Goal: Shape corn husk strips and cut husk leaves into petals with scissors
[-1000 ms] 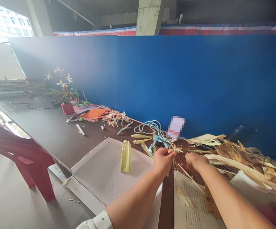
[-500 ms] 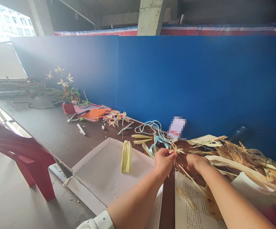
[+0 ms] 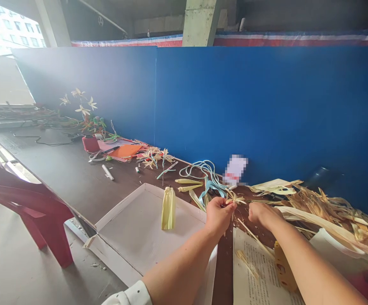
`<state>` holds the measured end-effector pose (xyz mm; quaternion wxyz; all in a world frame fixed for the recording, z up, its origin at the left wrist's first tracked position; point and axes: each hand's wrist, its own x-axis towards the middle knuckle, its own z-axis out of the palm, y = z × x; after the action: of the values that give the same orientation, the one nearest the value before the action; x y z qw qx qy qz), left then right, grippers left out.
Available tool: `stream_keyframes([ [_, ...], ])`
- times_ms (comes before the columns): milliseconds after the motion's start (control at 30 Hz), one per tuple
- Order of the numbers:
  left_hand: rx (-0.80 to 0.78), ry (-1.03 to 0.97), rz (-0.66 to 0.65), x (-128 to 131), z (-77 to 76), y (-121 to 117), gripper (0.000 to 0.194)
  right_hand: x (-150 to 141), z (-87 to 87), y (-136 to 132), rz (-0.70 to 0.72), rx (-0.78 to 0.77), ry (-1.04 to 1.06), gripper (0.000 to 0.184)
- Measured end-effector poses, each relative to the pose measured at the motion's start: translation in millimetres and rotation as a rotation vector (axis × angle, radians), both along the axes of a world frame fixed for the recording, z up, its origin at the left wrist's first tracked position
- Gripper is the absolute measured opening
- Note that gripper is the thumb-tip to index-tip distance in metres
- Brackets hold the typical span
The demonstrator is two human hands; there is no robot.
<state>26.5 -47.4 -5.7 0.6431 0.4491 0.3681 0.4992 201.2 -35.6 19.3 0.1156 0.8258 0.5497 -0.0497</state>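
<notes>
My left hand point(image 3: 218, 214) is closed in a pinch on a small straw flower point(image 3: 235, 198) made of pale dried strips. My right hand point(image 3: 262, 213) is closed just to the right of it, fingers curled on thin straw strips by the flower; what exactly it grips is hidden. Both hands hover over the dark brown table point(image 3: 76, 178) beside a white shallow box lid point(image 3: 133, 231). A folded pale yellow husk piece point(image 3: 168, 207) lies in that lid.
A heap of dried husks point(image 3: 327, 207) lies at the right. Printed paper point(image 3: 257, 275) lies under my forearms. Light blue cord point(image 3: 203, 169), yellow strips, orange paper point(image 3: 125, 151), finished straw flowers point(image 3: 79, 101) and a red plastic chair point(image 3: 28, 203) stand leftward. A blue partition point(image 3: 250, 110) backs the table.
My right hand has shifted slightly up and left, closer to the flower. My left hand holds almost the same spot.
</notes>
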Motion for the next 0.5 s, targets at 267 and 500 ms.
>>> stream_keyframes([
  [267,0.018,0.015,-0.001,-1.0,0.7,0.5,0.016,-8.0,15.3,-14.7,0.045,0.118,-0.038,0.018],
  [500,0.029,0.008,0.003,0.9,-3.7,2.5,0.019,-1.7,17.8,-14.8,0.039,0.217,-0.04,0.021],
])
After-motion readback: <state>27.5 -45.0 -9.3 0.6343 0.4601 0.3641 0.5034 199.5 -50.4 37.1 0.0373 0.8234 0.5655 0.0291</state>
